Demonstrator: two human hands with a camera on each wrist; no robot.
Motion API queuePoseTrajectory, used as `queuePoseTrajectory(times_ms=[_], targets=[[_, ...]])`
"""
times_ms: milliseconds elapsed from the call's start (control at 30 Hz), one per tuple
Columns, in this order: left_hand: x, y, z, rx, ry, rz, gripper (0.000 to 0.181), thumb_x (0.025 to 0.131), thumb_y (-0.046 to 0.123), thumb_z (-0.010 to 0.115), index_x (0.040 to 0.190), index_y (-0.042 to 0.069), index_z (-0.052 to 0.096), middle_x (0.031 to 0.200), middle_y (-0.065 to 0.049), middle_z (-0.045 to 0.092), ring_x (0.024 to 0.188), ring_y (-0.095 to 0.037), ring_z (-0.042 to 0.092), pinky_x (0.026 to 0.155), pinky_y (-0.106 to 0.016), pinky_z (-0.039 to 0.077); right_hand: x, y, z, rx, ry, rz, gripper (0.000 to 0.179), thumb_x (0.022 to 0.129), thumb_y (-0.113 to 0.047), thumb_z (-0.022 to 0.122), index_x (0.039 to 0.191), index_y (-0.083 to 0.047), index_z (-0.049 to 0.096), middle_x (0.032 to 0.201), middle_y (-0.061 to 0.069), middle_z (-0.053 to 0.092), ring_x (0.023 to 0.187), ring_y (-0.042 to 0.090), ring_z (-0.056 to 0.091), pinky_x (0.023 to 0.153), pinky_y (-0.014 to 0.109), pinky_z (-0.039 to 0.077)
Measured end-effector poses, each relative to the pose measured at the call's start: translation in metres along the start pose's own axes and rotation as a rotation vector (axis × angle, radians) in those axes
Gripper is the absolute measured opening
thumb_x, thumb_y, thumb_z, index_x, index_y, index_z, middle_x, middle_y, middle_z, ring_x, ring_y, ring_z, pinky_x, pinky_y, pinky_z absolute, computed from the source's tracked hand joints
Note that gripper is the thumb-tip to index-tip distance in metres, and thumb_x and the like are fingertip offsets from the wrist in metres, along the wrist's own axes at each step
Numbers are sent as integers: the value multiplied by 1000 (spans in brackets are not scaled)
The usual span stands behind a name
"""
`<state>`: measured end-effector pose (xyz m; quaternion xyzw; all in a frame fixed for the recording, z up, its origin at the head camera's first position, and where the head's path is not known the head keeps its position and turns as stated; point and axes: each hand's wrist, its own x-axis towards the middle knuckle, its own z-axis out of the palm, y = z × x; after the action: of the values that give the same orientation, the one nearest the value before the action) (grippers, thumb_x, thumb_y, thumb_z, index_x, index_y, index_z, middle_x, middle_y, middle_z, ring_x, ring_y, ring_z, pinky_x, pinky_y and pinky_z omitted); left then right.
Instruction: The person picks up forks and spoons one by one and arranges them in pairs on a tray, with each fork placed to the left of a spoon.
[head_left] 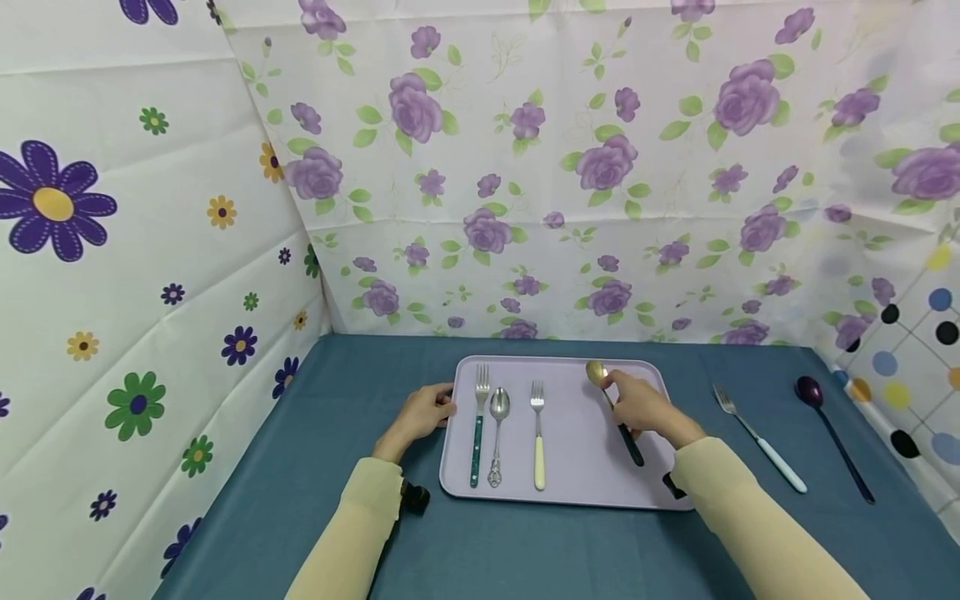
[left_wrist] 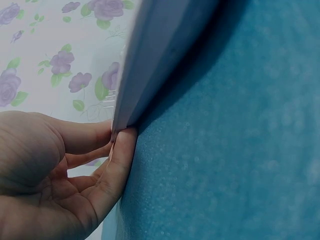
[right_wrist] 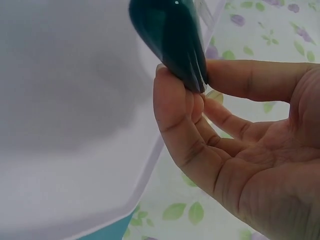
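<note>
In the head view my left hand [head_left: 422, 413] is at the left edge of a pale lilac tray [head_left: 581, 475]. The left wrist view shows its thumb and fingers pinching the tray rim [left_wrist: 131, 82]. My right hand [head_left: 647, 403] pinches a spoon [head_left: 596, 372] with a gold bowl and dark handle over the tray's right part; up close its handle [right_wrist: 172, 37] looks dark green. To the left on the tray lie a fork with a green handle [head_left: 477, 442], a silver spoon [head_left: 498, 406] with an ornate handle, and a fork with a pale yellow handle [head_left: 539, 458].
Right of the tray, a fork with a white handle [head_left: 782, 465] and a dark spoon [head_left: 810, 392] lie on the blue-green tablecloth [head_left: 360, 375]. Flowered sheets [head_left: 540, 183] hang at the back and left, a dotted one [head_left: 918, 367] at the right.
</note>
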<state>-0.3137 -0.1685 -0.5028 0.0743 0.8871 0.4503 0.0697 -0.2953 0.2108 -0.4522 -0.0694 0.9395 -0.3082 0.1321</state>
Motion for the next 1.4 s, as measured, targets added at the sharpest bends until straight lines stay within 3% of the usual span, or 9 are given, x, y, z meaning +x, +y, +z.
queuePoseTrajectory(times_ms=[500, 933, 1200, 1400], targets=[[-1, 0, 1, 5, 3, 0, 45, 103, 2, 62, 147, -5, 54, 99, -10, 63, 90, -19, 68, 78, -35, 64, 0, -15, 23, 8, -16, 20, 62, 78, 16, 58, 138, 4, 51, 85, 15, 57, 65, 27, 61, 49, 37, 58], [-1, 1, 0, 5, 3, 2, 46, 103, 3, 62, 147, -5, 54, 100, -10, 64, 91, -20, 69, 78, -36, 64, 2, -32, 37, -13, -2, 16, 60, 78, 16, 55, 137, 3, 53, 83, 16, 58, 57, 24, 59, 46, 33, 55], [-2, 2, 0, 15, 8, 3, 46, 103, 3, 63, 147, -5, 55, 99, -10, 64, 90, -20, 69, 78, -35, 64, 2, -37, 46, -45, 5, 29, 54, 83, 13, 55, 136, 5, 54, 108, 26, 64, 54, 22, 60, 45, 32, 54], [-2, 2, 0, 19, 7, 1, 46, 103, 3, 63, 147, -5, 55, 99, -9, 64, 89, -19, 69, 78, -35, 64, 5, -41, 52, -61, -3, 35, 52, 83, 13, 56, 135, 5, 56, 100, 24, 64, 55, 22, 61, 44, 30, 53]])
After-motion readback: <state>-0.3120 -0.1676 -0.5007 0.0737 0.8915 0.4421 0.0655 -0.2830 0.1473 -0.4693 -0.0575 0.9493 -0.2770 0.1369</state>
